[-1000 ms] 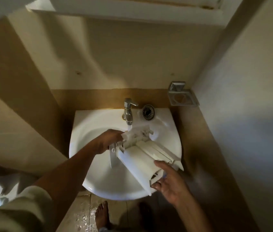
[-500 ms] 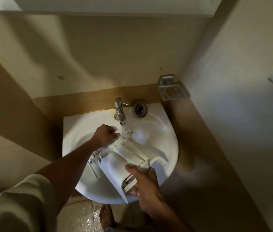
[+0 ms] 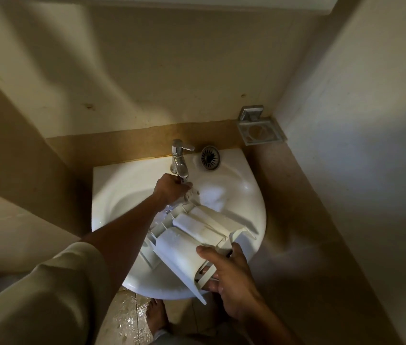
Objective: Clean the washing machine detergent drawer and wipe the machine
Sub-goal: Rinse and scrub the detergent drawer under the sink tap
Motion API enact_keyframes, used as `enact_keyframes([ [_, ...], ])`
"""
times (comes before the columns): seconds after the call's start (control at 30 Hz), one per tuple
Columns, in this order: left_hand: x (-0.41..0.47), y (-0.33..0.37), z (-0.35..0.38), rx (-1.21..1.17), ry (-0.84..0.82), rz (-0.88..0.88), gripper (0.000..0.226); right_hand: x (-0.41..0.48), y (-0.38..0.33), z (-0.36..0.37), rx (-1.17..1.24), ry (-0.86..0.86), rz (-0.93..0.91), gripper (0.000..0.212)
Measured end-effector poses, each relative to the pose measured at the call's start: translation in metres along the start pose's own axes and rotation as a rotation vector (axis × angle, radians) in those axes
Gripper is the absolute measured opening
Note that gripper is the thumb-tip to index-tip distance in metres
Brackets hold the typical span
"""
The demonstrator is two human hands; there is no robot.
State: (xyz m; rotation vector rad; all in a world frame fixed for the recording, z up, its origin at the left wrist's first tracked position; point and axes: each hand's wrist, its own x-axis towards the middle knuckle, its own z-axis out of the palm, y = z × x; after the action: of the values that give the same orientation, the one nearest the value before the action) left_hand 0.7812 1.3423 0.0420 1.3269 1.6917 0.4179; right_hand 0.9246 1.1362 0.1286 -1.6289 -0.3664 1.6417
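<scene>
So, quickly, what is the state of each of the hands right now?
Left hand: grips the far end of the detergent drawer under the tap.
Right hand: grips the drawer's near end, thumb on top.

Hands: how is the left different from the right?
The left hand grips the drawer at its far end, under the tap; the right hand grips the near end, at the front rim of the sink. The left hand is far out; the right hand is close, thumb on top. Both hold the same drawer.
</scene>
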Motion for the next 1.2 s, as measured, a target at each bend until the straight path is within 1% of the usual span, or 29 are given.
enact_keyframes([
  [0.07, 0.004, 0.004, 0.003, 0.032, -0.031, -0.014, 0.033, -0.001, -0.003, -0.003, -0.016, -0.005, -0.006, 0.045],
  [0.13, 0.005, 0.007, 0.005, 0.05, -0.005, -0.024, 0.034, -0.001, -0.005, -0.005, -0.016, -0.009, -0.006, 0.046],
  [0.2, 0.006, 0.007, 0.007, 0.008, 0.016, -0.054, 0.033, 0.0, -0.008, -0.006, -0.013, -0.018, -0.002, 0.048],
  [0.23, 0.006, 0.005, 0.008, -0.024, -0.003, -0.053, 0.034, 0.002, -0.01, -0.006, -0.008, -0.021, 0.0, 0.049],
  [0.33, 0.001, 0.0, 0.008, -0.082, -0.082, -0.037, 0.021, 0.006, -0.014, -0.009, -0.002, -0.028, 0.002, 0.053],
  [0.37, 0.001, -0.001, 0.006, -0.059, -0.061, -0.042, 0.02, 0.007, -0.017, -0.01, -0.012, -0.039, -0.001, 0.054],
  [0.43, 0.003, -0.001, 0.004, 0.001, -0.001, -0.058, 0.026, 0.009, -0.02, -0.009, -0.051, -0.056, -0.014, 0.055],
  [0.5, 0.003, 0.0, 0.003, 0.013, 0.017, -0.071, 0.032, 0.01, -0.021, -0.008, -0.08, -0.063, -0.024, 0.057],
  [0.53, 0.003, -0.001, 0.003, 0.033, 0.014, -0.08, 0.032, 0.01, -0.021, -0.007, -0.086, -0.062, -0.024, 0.058],
  [0.6, 0.002, -0.003, 0.0, 0.044, 0.002, -0.09, 0.02, 0.01, -0.022, -0.007, -0.082, -0.064, -0.022, 0.06],
  [0.67, -0.001, -0.003, -0.004, 0.021, -0.017, -0.11, 0.013, 0.009, -0.022, -0.007, -0.076, -0.083, -0.026, 0.056],
  [0.73, 0.001, -0.004, -0.008, 0.038, -0.046, -0.082, 0.016, 0.009, -0.021, -0.008, -0.077, -0.095, -0.025, 0.054],
  [0.8, -0.003, -0.001, -0.011, 0.056, -0.04, -0.074, 0.019, 0.011, -0.019, -0.009, -0.066, -0.098, -0.008, 0.057],
  [0.93, -0.001, -0.006, -0.012, -0.052, 0.06, -0.13, 0.018, 0.014, -0.013, -0.008, -0.04, -0.101, 0.005, 0.063],
  [1.03, -0.002, -0.002, -0.01, -0.011, 0.003, -0.093, 0.018, 0.016, -0.011, -0.008, -0.018, -0.092, -0.004, 0.06],
  [1.1, -0.006, 0.002, -0.01, 0.031, -0.061, -0.056, 0.015, 0.019, -0.01, -0.012, 0.049, -0.05, 0.019, 0.06],
  [1.2, -0.006, 0.001, -0.009, 0.167, -0.095, 0.044, 0.027, 0.022, -0.01, -0.017, 0.142, 0.028, 0.023, 0.068],
])
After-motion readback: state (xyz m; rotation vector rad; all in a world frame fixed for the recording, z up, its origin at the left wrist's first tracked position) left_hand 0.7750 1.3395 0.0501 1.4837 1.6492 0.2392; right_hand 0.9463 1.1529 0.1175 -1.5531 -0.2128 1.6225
